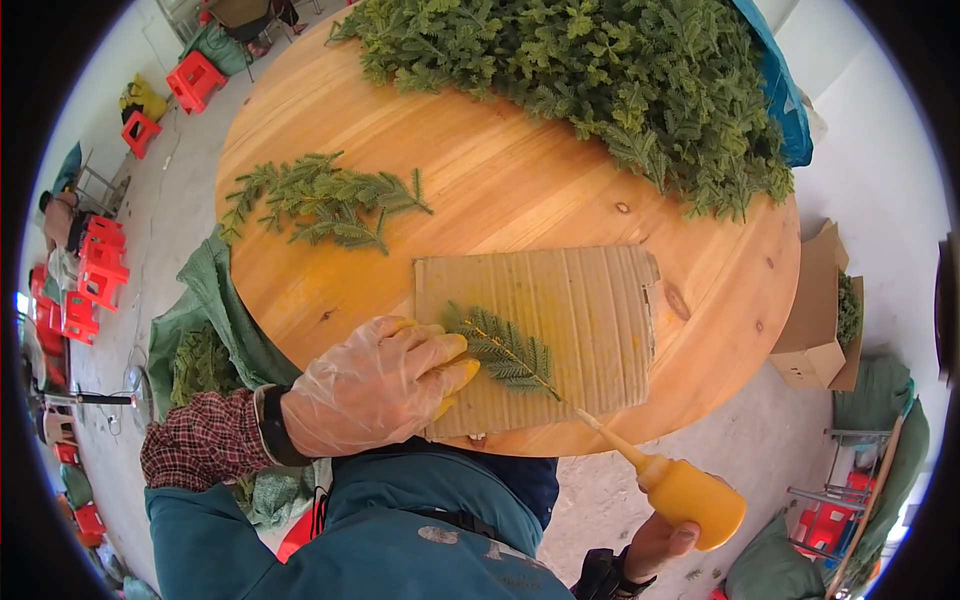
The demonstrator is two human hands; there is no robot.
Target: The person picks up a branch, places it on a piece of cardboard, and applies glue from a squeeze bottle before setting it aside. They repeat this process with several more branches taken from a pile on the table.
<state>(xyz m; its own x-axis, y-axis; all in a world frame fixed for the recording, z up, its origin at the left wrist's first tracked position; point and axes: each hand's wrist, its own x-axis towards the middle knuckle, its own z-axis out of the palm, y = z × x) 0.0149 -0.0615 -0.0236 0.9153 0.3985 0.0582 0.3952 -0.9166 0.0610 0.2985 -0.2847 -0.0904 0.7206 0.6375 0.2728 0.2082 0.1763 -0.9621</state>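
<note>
A green fir sprig [512, 358] lies slantwise over a piece of corrugated cardboard [560, 280] at the near side of the round table. My left hand [375, 380], in a clear plastic glove with yellow-stained fingertips, is closed on the sprig's left end. From the lower right, my bare right hand [655, 550] grips a yellow squeeze bottle [695, 503]. Its long tapered nozzle points up and left, with the tip close to the sprig's lower right end. Whether tip and stem touch, I cannot tell. A thin yellow line runs along the sprig's stem.
A big heap of fir sprigs [600, 80] covers the far right of the wooden table [480, 195], beside a blue sheet [785, 90]. A smaller sprig pile [330, 200] lies at the left. A green sack [215, 290] hangs by the left edge; a cardboard box [808, 320] stands at right.
</note>
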